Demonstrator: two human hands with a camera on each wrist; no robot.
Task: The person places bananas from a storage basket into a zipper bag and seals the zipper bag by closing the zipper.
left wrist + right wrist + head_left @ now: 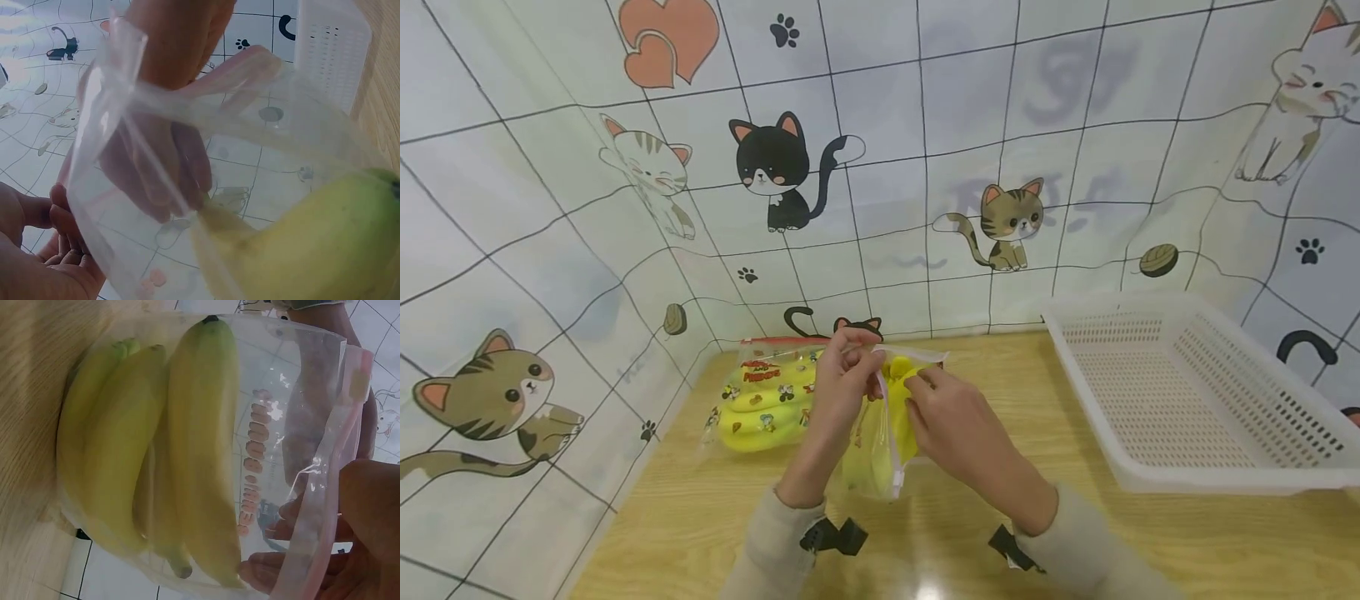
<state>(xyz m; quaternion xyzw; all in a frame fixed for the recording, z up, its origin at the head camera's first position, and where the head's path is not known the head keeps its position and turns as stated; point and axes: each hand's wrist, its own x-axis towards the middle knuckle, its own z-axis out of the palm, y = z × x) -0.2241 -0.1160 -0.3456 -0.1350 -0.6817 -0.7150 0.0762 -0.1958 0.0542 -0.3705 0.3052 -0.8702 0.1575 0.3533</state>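
A clear zip bag (870, 467) with a pink zip strip stands tilted on the table between both hands. Its mouth is spread apart, and several yellow bananas (203, 450) lie inside. My left hand (842, 375) pinches the bag's edge near the zip strip; curled fingers also show at the left of the left wrist view. Reaching in through the mouth, my right hand (953, 412) pinches the end of a banana (312, 237). In the left wrist view the right fingers (165, 165) show through the plastic, right at the banana's tip.
Left of the hands lies a second clear zip bag (763, 367), printed with cartoon figures and a red zip, with bananas inside. At the right stands a white perforated plastic basket (1093, 417). A cat-patterned sheet (880, 192) rises behind the wooden table (677, 517) and at its sides.
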